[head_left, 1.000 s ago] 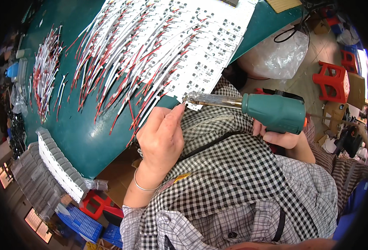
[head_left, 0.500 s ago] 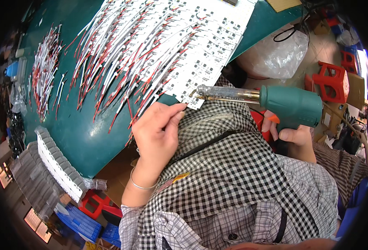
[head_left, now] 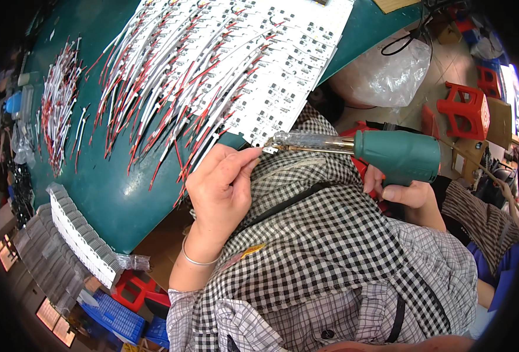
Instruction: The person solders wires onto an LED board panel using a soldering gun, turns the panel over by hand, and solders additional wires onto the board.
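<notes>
Gripping green soldering gun (head_left: 397, 155) — right hand (head_left: 409, 192), fingers curled below body | left hand (head_left: 221, 185): thumb and forefinger pinched, contents unclear | gun tip (head_left: 273, 141) at near corner of white circuit-board sheet (head_left: 303, 73)

Left hand (head_left: 219, 189) drawn into fingertip pinch; right hand (head_left: 409, 195) curled in grip.

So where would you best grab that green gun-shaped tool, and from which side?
Probably low on the green tool's broad body, coming from the lower right, where the right hand holds it; the slim barrel points left, toward the left hand.
</notes>
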### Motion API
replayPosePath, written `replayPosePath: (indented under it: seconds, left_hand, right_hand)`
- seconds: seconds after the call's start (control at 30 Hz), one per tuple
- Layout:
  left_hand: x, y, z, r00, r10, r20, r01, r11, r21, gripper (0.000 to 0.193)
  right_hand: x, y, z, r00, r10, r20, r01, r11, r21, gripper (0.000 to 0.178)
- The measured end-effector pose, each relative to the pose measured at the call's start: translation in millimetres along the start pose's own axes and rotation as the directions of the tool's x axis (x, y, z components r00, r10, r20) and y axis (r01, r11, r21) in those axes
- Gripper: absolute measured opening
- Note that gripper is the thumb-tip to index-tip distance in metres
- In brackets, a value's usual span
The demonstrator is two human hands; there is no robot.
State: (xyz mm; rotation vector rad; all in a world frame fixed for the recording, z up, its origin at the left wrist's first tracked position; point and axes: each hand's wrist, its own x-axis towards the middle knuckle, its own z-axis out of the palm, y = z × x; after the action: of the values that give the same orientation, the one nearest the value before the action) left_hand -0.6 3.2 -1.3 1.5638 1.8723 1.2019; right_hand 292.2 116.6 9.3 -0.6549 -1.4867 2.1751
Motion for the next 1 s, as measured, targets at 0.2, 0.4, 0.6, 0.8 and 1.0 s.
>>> replayPosePath:
  seconds: [0.2, 0.4, 0.6, 0.8, 1.0]
  left_hand:
    - [-0.8, -1.4, 2.7, 0.999, 0.031, -0.039, -0.032, 1.000, -0.001, 0.019]
    - [-1.1, 0.0, 3.7, 0.998, 0.044, -0.041, -0.042, 0.999, 0.027, 0.019]
    - [0.1, -1.2, 4.9, 0.997, 0.064, -0.049, -0.063, 0.997, 0.038, 0.020]
    - [-2.4, -1.6, 1.5, 0.996, 0.082, -0.042, -0.080, 0.996, 0.048, 0.020]
    - [-6.3, 9.2, -23.3, 0.999, -0.028, 0.037, 0.024, 0.994, 0.110, 0.024]
  right_hand:
    - [3.2, -8.9, 1.6, 0.994, 0.056, 0.090, -0.041, 0.987, -0.158, 0.040]
    - [5.8, -8.2, -2.5, 0.996, 0.008, 0.093, 0.016, 0.966, -0.258, 0.044]
    - [0.2, -6.9, -1.5, 0.992, -0.103, 0.072, 0.110, 0.989, -0.099, 0.048]
    - [9.4, -8.5, -3.8, 0.980, -0.165, -0.111, 0.180, 0.973, 0.141, 0.063]
    - [15.2, -5.0, -9.8, 0.984, -0.125, -0.131, 0.150, 0.967, 0.205, 0.070]
